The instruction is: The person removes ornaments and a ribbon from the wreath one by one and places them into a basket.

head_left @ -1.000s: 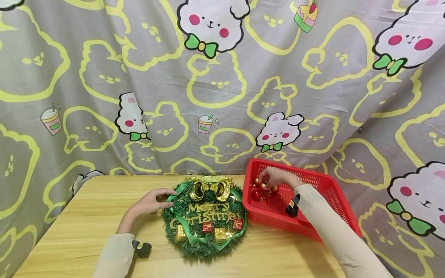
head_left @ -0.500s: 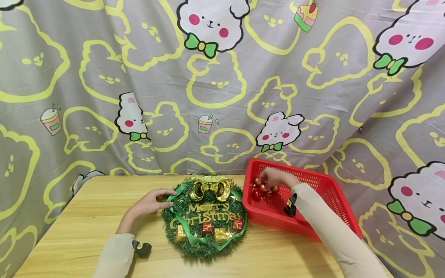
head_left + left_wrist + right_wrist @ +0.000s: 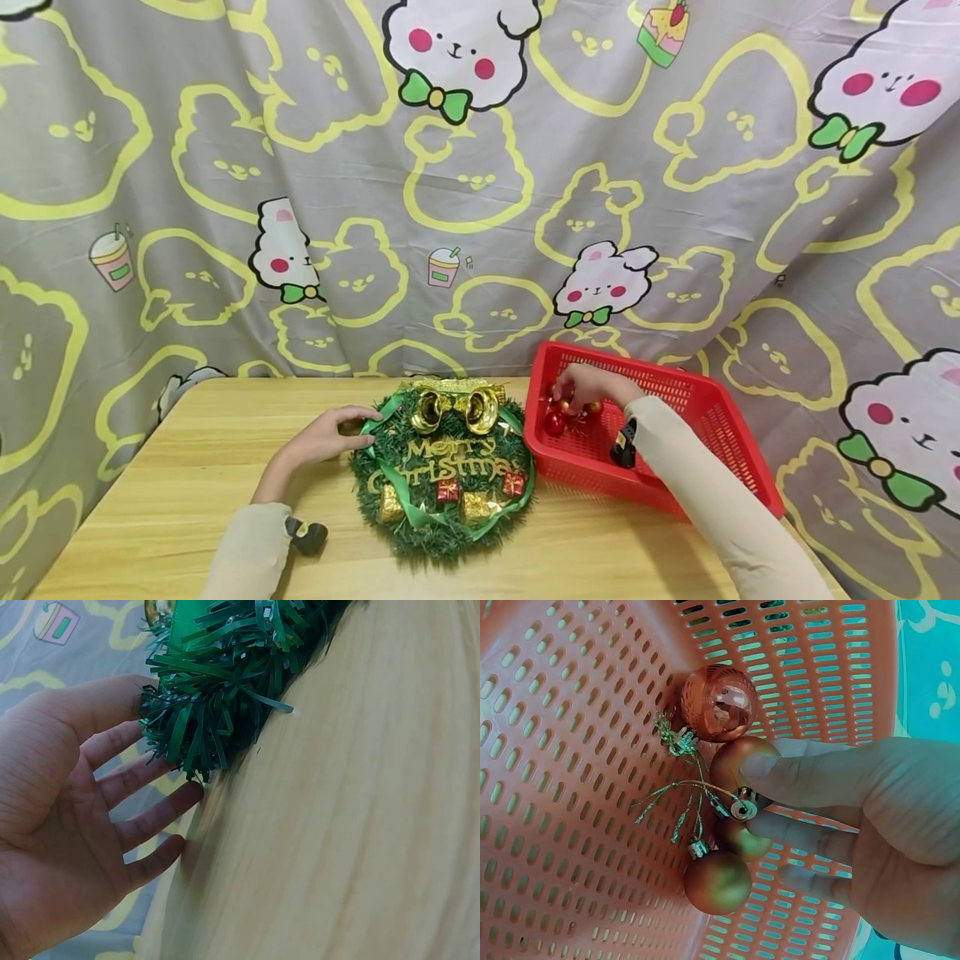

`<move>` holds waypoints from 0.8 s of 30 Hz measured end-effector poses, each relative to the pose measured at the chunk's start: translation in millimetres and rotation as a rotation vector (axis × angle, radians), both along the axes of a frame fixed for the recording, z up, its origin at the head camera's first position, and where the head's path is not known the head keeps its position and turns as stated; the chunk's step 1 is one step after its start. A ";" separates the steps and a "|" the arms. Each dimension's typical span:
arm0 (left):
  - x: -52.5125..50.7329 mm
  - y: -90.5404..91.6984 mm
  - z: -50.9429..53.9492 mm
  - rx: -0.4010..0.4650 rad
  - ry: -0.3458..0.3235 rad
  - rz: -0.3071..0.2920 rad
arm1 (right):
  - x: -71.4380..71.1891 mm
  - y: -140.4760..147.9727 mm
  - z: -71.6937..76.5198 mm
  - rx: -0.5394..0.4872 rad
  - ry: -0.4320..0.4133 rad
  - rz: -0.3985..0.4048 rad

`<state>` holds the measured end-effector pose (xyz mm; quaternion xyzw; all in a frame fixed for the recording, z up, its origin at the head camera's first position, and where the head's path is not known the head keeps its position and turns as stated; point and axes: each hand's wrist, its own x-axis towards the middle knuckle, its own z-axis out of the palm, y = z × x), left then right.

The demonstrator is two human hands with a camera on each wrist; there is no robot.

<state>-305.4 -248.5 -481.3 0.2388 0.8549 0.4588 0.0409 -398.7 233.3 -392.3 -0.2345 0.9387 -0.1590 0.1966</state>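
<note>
A green Christmas wreath (image 3: 442, 533) lies on the table, bearing gold bells (image 3: 482, 411), "Merry Christmas" lettering, small gift boxes and a green ribbon. At its left rim rests my left hand (image 3: 330, 435), fingers loosely extended; in the left wrist view, the thumb and fingers of my left hand (image 3: 67, 795) touch the tinsel edge. Inside the red basket, my right hand (image 3: 595, 383) pinches a matte gold Christmas ball (image 3: 739, 754) between thumb and forefinger. Around it lie a shiny red ball (image 3: 720, 703) and other gold balls, one gold ball (image 3: 718, 882) below, with gold strings.
The red perforated basket (image 3: 600, 477) stands right of the wreath, close to its edge. Bare wooden table (image 3: 195, 467) spreads to the left and front. A patterned grey curtain (image 3: 480, 317) hangs directly behind the table.
My right hand has shifted slightly left and down among the balls in the basket, its wrist moving left too. The left hand and wreath stay in place.
</note>
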 end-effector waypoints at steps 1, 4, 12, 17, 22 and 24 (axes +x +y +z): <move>0.0 0.0 0.1 0.002 0.000 0.000 | 0.1 -0.2 0.1 0.002 0.000 -0.001; 0.0 0.0 0.2 0.001 0.002 0.000 | 0.5 -0.3 -0.1 0.005 -0.001 -0.008; -0.5 0.0 0.4 -0.011 0.007 0.007 | 1.6 -1.0 -1.5 0.020 0.007 -0.021; -0.6 0.0 0.8 -0.017 0.014 0.006 | 2.8 -1.4 -0.1 0.009 0.009 -0.022; -0.9 -0.2 -0.3 -0.017 0.012 0.002 | 3.9 -3.1 2.3 0.003 0.008 -0.024; -1.1 -0.4 -0.7 -0.018 0.015 0.002 | 4.4 -4.3 3.3 0.008 0.008 -0.036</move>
